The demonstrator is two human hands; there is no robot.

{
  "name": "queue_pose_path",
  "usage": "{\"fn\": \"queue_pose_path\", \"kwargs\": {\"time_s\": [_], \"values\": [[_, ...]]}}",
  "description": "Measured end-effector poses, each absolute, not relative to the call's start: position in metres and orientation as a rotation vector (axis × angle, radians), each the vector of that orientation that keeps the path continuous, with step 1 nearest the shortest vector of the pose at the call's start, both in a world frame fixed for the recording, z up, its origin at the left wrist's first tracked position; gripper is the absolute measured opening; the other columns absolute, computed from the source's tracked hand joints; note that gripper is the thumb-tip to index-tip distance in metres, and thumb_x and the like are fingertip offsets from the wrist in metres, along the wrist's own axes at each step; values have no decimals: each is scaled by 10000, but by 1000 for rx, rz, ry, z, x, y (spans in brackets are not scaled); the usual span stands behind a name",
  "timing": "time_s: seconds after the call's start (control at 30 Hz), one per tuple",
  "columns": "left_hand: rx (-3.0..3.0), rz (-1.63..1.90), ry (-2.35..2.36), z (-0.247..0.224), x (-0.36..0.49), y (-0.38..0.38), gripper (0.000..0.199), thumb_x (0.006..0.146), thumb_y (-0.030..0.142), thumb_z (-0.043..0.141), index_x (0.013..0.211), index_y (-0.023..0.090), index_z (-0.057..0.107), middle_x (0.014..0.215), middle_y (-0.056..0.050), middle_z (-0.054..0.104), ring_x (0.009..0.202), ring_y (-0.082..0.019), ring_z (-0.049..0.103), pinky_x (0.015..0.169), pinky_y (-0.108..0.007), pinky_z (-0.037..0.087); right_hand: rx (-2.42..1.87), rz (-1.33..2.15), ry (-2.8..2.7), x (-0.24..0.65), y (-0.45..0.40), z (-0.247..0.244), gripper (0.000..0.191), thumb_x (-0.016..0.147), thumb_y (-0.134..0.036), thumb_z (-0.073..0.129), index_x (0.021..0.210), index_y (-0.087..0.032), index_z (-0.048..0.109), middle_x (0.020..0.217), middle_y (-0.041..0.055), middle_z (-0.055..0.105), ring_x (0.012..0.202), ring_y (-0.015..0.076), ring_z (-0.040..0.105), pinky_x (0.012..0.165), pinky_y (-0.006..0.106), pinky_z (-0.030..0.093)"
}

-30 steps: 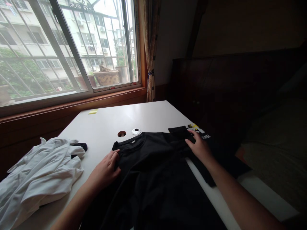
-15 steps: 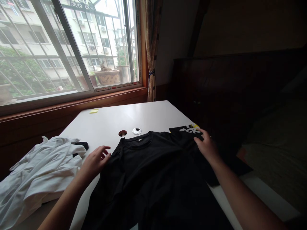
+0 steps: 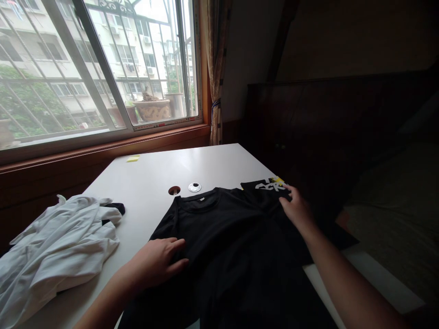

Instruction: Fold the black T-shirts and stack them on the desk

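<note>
A black T-shirt (image 3: 219,242) lies spread on the white table (image 3: 185,164), its round neckline facing the window. My left hand (image 3: 161,258) rests on the left side of the shirt, fingers stretched out and thumb apart. Over on the right, my right hand (image 3: 297,208) is at the sleeve with the white and yellow print (image 3: 272,184). Its thumb and forefinger are apart, and nothing shows between them; the other fingers are partly hidden. The lower part of the shirt runs out of view toward me.
A crumpled heap of white clothes (image 3: 65,251) with black bits sits at the table's left. Behind the neckline are an open cable hole (image 3: 174,190) and a silver grommet (image 3: 195,187). A yellow note (image 3: 133,158) lies near the far left corner. Dark furniture (image 3: 308,128) stands right.
My left hand has moved from the shirt's left shoulder edge toward me and to the right, onto the fabric. My right hand has hardly moved.
</note>
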State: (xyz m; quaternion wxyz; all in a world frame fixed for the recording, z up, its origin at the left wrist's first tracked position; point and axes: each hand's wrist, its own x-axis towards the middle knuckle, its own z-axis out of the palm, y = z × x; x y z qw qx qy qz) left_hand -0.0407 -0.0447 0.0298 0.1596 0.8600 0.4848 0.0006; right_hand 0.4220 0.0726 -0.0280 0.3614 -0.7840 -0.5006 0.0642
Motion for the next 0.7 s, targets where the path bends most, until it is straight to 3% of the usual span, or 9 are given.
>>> {"fn": "queue_pose_path", "kwargs": {"time_s": [0.27, 0.43, 0.6, 0.7], "values": [[2318, 235, 1630, 48, -84, -21, 314, 937, 427, 435, 850, 240, 672, 808, -44, 700, 776, -234, 666, 700, -299, 468, -2083, 178, -1309, 426, 75, -29, 513, 816, -339, 550, 1325, -287, 585, 1161, 95, 659, 1032, 290, 641, 871, 399, 494], [2123, 451, 2166, 55, -144, -6, 390, 943, 452, 352, 773, 219, 613, 679, -36, 646, 678, -224, 625, 632, -300, 419, -2094, 178, -1301, 425, 73, -28, 493, 819, -359, 547, 1302, -280, 597, 1151, 99, 655, 1014, 291, 643, 855, 397, 490], [1924, 570, 2554, 55, -172, -9, 396, 953, 425, 383, 916, 189, 699, 848, -88, 724, 829, -287, 668, 733, -358, 472, -2071, 186, -1308, 427, 73, -27, 473, 797, -374, 571, 1256, -274, 630, 1102, 88, 660, 943, 280, 647, 826, 405, 496], [2041, 665, 2599, 54, -169, -13, 418, 969, 423, 383, 1037, 152, 693, 1075, -129, 724, 987, -325, 672, 857, -427, 511, -2039, 171, -1309, 429, 73, -25, 466, 772, -364, 592, 1220, -255, 656, 1080, 92, 661, 932, 279, 645, 812, 406, 499]]}}
